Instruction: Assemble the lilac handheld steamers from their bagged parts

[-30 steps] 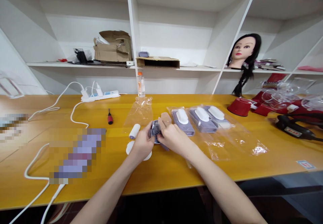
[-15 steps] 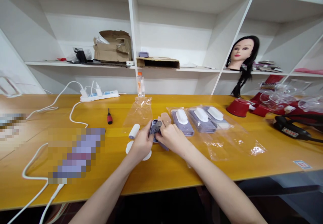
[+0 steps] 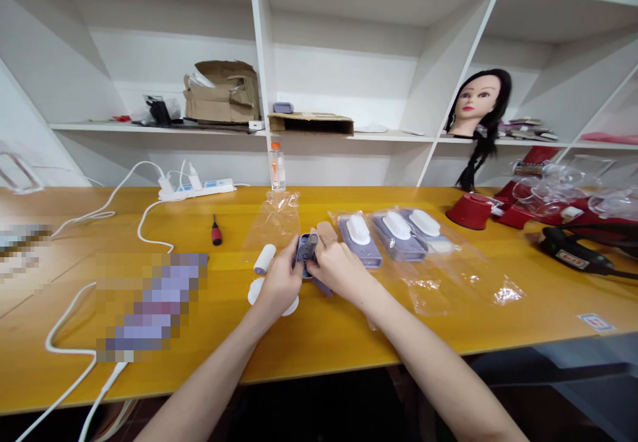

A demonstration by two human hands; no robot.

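In the head view, clock directions run around the small case (image 3: 304, 270), with 12 o'clock pointing away from the person. The case is in the middle of the table (image 3: 199, 335), between the two hands, its open side facing up and a grey ribbed part (image 3: 310, 246) sticking out. The left hand (image 3: 280, 281) holds the case from its 9 o'clock side in a narrow grip. The right hand (image 3: 341, 268) is curled against the 3 o'clock side, fingers bent in close; I cannot tell whether they pinch the case or the ribbed part. Just beside the left hand, toward 9 o'clock, lies a white cylinder (image 3: 264, 258); white round pieces (image 3: 256, 290) lie toward 7 o'clock, partly covered by it. A screwdriver (image 3: 216, 232) lies between 9 and 10 o'clock, a power strip (image 3: 199, 191) near 10. Toward 11 o'clock is a clear bag (image 3: 276, 219), with an orange-capped bottle (image 3: 277, 168) beyond. Three purple boxes (image 3: 367, 256) with white oval tops, in clear wrapping, sit between 2 and 3 o'clock, and a black corded tool (image 3: 568, 252) lies at 3.
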